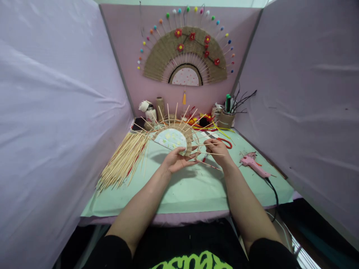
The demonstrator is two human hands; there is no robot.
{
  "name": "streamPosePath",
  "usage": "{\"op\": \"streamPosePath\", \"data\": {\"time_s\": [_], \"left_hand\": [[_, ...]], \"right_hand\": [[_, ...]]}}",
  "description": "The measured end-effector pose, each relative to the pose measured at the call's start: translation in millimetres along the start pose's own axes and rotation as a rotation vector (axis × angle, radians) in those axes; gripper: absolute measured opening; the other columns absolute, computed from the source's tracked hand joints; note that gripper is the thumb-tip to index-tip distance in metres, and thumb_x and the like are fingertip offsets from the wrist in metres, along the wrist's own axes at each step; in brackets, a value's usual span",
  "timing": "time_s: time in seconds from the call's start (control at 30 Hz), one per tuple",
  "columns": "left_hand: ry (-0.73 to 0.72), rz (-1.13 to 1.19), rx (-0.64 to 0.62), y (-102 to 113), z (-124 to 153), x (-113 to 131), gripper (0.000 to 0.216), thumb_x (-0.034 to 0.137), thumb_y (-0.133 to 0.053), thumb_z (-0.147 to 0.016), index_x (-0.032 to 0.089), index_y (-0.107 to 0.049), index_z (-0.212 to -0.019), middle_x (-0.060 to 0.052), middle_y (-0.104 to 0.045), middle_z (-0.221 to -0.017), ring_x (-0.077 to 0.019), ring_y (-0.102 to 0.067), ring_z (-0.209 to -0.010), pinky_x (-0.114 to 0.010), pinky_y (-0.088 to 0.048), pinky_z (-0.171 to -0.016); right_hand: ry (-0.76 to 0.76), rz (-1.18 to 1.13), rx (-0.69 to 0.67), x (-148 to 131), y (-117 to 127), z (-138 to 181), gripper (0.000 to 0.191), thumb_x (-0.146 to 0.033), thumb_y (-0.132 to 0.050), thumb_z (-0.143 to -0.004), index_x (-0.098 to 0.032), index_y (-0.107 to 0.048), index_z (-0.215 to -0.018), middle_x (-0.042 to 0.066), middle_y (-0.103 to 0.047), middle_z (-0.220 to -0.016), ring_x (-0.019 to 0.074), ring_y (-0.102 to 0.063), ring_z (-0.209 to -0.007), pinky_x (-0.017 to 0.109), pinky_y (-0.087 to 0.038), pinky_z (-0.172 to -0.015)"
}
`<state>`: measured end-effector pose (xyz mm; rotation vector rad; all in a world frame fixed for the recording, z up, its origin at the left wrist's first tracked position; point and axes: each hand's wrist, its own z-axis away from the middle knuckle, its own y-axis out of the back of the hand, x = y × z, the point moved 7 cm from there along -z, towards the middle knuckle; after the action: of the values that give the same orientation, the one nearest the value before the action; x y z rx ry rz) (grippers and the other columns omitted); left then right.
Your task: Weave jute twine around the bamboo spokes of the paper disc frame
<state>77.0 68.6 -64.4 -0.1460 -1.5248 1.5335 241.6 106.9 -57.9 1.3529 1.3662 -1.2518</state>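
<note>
A half-round fan with a pale floral centre, a twine-wound rim and thin sticks spreading outward is held above the table. My left hand grips its lower right end, thumb on the front face and fingers behind. Close to the fan's right side, my right hand is closed, its fingertips pinched together among the sticks. A loop of twine curves across the sticks near those fingertips. Whether the pinch holds the twine or a stick is too small to make out. Red-handled scissors lie just behind my right hand.
A pile of thin sticks lies on the left of the green tabletop. At right rests a pink glue gun with its cord over the edge. Twine cones, coloured strips and a pot of twigs stand behind. A finished fan hangs on the back wall.
</note>
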Motion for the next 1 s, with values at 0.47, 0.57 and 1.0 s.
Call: {"op": "streamPosePath", "data": {"time_s": [0.47, 0.57, 1.0], "left_hand": [[-0.201, -0.106, 0.186, 1.5, 10.1, 25.2, 0.046, 0.013, -0.039, -0.085, -0.003, -0.052, -0.126, -0.018, -0.073, -0.096, -0.0253, -0.072, -0.085, -0.037, -0.056, -0.081], [-0.164, -0.132, 0.18, -0.1, 10.2, 22.0, 0.046, 0.013, -0.039, -0.084, -0.004, -0.054, -0.124, -0.019, -0.073, -0.095, -0.0252, -0.072, -0.084, -0.037, -0.056, -0.08], [0.039, -0.071, -0.062, -2.0, 9.1, 9.0, 0.049, 0.019, -0.04, -0.081, -0.005, -0.054, -0.122, -0.021, -0.071, -0.104, -0.027, -0.07, -0.096, -0.035, -0.053, -0.085]], "right_hand": [[0.075, -0.261, 0.059, -29.1, 43.3, 5.0, 0.034, -0.046, -0.079, -0.06, -0.024, -0.058, -0.076, -0.007, -0.037, -0.053, 0.0083, -0.027, -0.047, 0.025, -0.025, -0.046], [0.114, -0.289, 0.066, -29.8, 45.0, 3.5, 0.033, -0.044, -0.079, -0.06, -0.026, -0.058, -0.077, -0.003, -0.053, -0.065, 0.0073, -0.026, -0.047, 0.026, -0.029, -0.047], [0.177, 0.126, 0.161, -15.9, 36.2, -2.0, 0.019, -0.035, -0.074, -0.065, -0.019, -0.072, -0.076, 0.001, -0.065, -0.07, 0.0123, -0.053, -0.063, 0.026, -0.039, -0.058]]}}
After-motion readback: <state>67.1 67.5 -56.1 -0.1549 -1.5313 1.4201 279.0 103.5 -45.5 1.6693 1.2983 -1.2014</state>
